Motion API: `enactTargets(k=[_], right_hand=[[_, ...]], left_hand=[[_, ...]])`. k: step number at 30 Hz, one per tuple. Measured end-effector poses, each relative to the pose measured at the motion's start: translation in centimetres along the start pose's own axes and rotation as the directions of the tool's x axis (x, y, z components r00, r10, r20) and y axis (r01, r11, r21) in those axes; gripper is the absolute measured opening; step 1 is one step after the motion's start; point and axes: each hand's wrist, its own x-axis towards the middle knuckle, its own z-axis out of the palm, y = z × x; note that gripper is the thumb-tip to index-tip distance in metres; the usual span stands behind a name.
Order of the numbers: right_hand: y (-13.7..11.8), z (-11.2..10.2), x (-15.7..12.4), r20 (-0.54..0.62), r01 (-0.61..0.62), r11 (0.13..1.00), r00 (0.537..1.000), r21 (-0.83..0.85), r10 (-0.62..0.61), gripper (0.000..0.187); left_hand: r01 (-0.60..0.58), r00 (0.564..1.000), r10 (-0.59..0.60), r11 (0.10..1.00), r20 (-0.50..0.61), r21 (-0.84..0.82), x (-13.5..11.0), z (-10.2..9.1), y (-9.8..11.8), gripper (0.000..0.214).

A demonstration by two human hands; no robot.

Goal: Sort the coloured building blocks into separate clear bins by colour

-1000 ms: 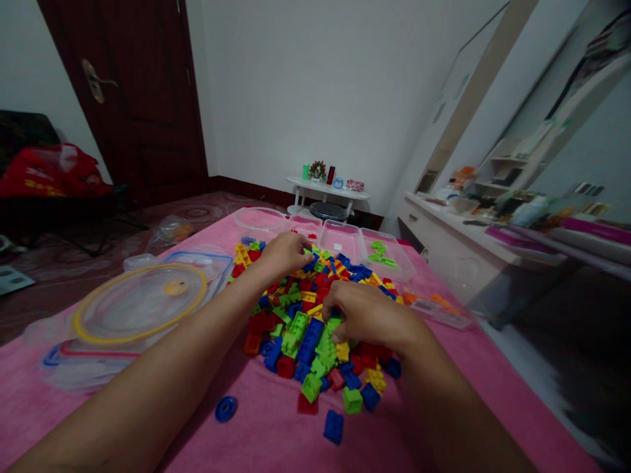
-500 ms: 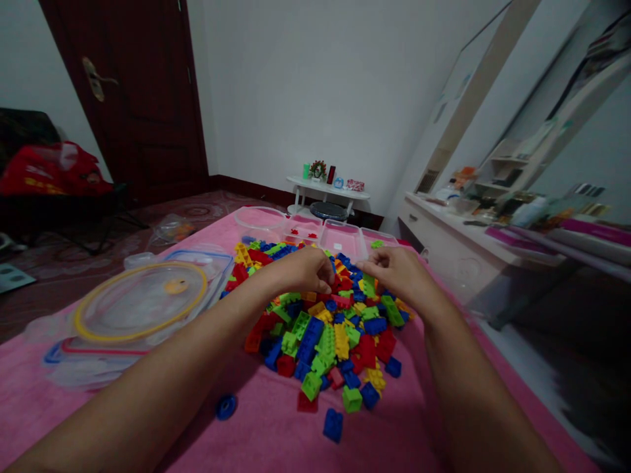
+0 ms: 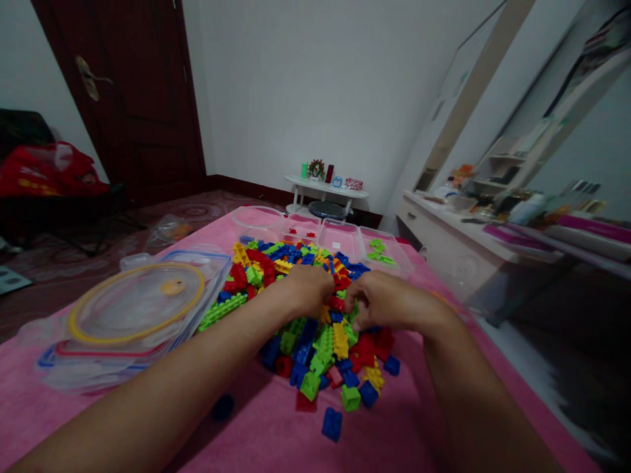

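Note:
A heap of red, blue, green and yellow toy building bricks (image 3: pixel 323 348) lies on the pink cloth (image 3: pixel 276 433). My left hand (image 3: pixel 311 289) is closed, its curled fingers down among the bricks. Whatever they may hold is hidden. To its right, my right hand (image 3: pixel 384 299) bends down to the heap. Its thumb and forefinger are apart, close to a green brick (image 3: pixel 353 316). A few loose bricks lie at the near edge, among them a blue brick (image 3: pixel 332 424) and a green brick (image 3: pixel 350 398).
Beyond the heap stand clear containers: one with red pieces (image 3: pixel 302 233), one with green pieces (image 3: pixel 378 249), one with a small white piece (image 3: pixel 336 246). Stacked clear lids (image 3: pixel 138 302) lie at left. A dark round piece (image 3: pixel 223 407) sits by my left forearm. A dresser (image 3: pixel 444 230) stands right.
My right hand has come down and nearer, away from the green pieces' container, which shows more of its contents. My left hand has moved slightly nearer and lower into the heap.

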Motion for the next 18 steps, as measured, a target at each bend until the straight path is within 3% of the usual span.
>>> enactTargets(k=[4,8,11,14,16,18], right_hand=[[-3.3,0.5,-0.9,0.053,0.094,0.987,0.995,-0.127,-0.088,0.036],[-4.8,1.4,-0.6,0.070,0.056,0.973,0.997,-0.223,-0.041,0.042],[-4.7,1.7,-0.5,0.028,0.057,0.974,0.998,-0.217,-0.053,0.024],[-3.8,1.7,-0.4,-0.066,0.055,0.984,0.996,-0.169,-0.067,0.003],[-2.8,1.4,-0.1,-0.143,0.052,0.995,0.988,-0.081,-0.064,0.008],[-1.5,1.0,0.2,-0.216,0.053,0.998,0.976,0.047,-0.042,0.013]], left_hand=[[-0.008,1.000,0.008,1.000,-0.029,-0.006,0.2,0.3,-0.5,0.020],[-0.022,1.000,0.020,0.990,-0.015,-0.139,0.2,0.4,-1.6,0.018],[0.004,0.999,-0.013,0.968,-0.031,-0.251,0.3,0.3,-3.0,0.020],[0.021,0.982,-0.090,0.927,-0.168,-0.374,0.8,0.5,-4.5,0.019],[0.000,0.962,-0.135,0.870,-0.238,-0.494,1.3,0.6,-5.1,0.021],[-0.027,0.963,-0.160,0.742,-0.216,-0.670,1.8,0.8,-5.3,0.023]])
